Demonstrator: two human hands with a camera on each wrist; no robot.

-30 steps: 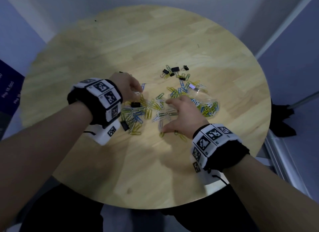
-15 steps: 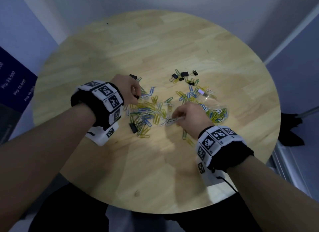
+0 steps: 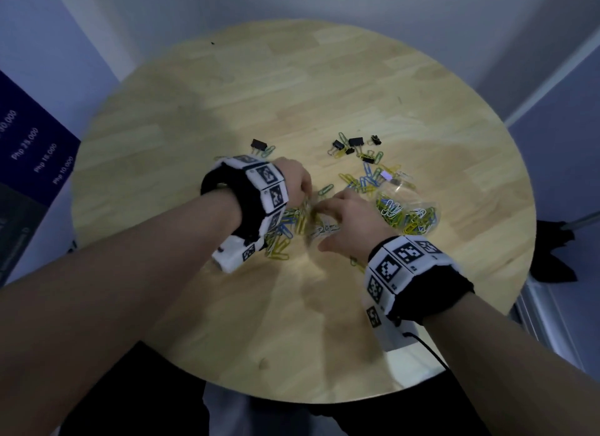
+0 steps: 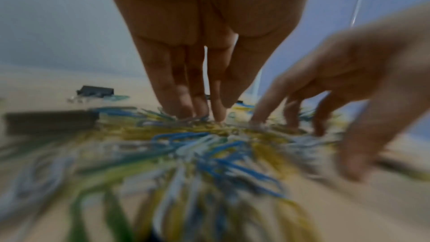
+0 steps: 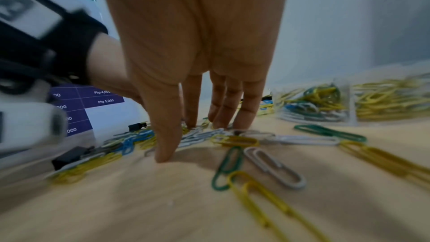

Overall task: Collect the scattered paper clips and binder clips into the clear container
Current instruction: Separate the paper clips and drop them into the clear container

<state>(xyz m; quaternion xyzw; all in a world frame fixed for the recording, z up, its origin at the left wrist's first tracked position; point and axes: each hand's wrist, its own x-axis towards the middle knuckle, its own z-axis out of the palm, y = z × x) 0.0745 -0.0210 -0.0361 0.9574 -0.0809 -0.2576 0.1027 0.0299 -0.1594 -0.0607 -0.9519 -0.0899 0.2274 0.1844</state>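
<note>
Right now I am working both hands into the heap of paper clips lying on the round surface. My left hand is standing over the heap's left side, fingers straight and close together, tips pressing down into the clips. My right hand is meeting it from the other side, fingers extended and tips resting on the clips, thumb planted on the wood; neither is clutching anything that I can see. The clear container, already part full, is sitting just to the right of my right hand, so I am judging that hand the nearer one to carry a scoop across. Binder clips are lying farther out, beyond the container's far-left side, with one more beyond my left hand. Plenty is waiting to be gathered
</note>
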